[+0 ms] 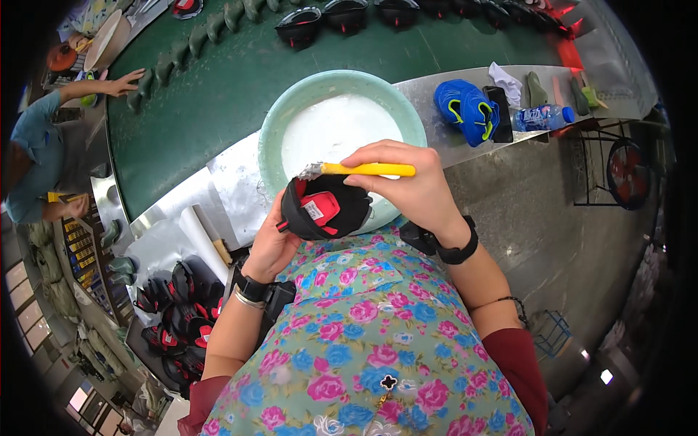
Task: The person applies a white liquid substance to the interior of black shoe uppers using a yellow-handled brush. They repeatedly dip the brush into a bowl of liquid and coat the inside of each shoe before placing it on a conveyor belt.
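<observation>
My left hand [272, 245] grips a black shoe upper [347, 215] with a red patch inside, holding it over the near rim of a pale green basin [270, 138]. White liquid [331, 127] fills the basin's bottom. Between the fingers and thumb of my right hand [413, 182] is a yellow-handled brush [374, 169]. Its whitish, wet-looking head meets the upper's far left edge. The left fingers behind the upper are partly hidden.
Black-and-red shoe uppers [182, 320] are piled at my left. Across the green conveyor belt [218, 109] run rows of shoe forms and uppers. A blue shoe [465, 109] and a bottle [542, 118] stand on the right ledge. A co-worker's hand [125, 83] touches the forms.
</observation>
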A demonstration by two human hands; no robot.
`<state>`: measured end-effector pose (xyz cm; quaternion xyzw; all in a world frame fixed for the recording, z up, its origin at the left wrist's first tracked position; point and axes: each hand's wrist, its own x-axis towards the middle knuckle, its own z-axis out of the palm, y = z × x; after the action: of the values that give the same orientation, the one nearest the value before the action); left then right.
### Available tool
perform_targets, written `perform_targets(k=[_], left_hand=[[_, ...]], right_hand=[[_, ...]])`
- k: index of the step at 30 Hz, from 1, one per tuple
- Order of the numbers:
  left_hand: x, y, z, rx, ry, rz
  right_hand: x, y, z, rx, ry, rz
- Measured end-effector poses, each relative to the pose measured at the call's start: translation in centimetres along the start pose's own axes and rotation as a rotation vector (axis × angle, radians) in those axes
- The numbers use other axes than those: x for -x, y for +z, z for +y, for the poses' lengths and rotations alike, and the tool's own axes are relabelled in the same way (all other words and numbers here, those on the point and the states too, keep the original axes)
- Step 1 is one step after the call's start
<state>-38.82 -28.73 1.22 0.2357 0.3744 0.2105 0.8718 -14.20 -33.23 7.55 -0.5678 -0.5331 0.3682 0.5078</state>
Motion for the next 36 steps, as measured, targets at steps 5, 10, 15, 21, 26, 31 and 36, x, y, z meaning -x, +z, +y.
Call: perform_targets(k=[5, 10, 15, 21, 26, 31, 36], left_hand=[[-0.6, 0.1, 0.5, -0.117, 0.116, 0.057], [-1.3, 0.0, 1.4, -0.211, 0.315, 0.045], [-1.8, 1.2, 1.9, -0.339, 0.44, 0.044], [-1.9, 1.0, 2.1, -0.17, 0.349, 0.093], [-2.2, -1.0, 2.9, 0.243, -0.142, 0.033], [-3.2, -0.8, 1.2, 0.357, -0.345, -0.148], [-3.6, -0.6, 2.3, 0.379, -0.539, -0.262]], right_hand=[[-0.2, -0.2, 2.0, 0.182, 0.219, 0.181], [1.0, -0.3, 0.9, 0.15, 0.404, 0.102], [1.8, -0.6, -2.0, -0.072, 0.325, 0.069], [-0.1, -1.7, 0.4, 0.156, 0.357, 0.184], [-0.5, -2.6, -1.8, 0.066, 0.179, 0.187], [-1.7, -0.8, -2.7, -0.034, -0.159, -0.141], [-1.8, -1.8, -0.6, 0.073, 0.212, 0.064]])
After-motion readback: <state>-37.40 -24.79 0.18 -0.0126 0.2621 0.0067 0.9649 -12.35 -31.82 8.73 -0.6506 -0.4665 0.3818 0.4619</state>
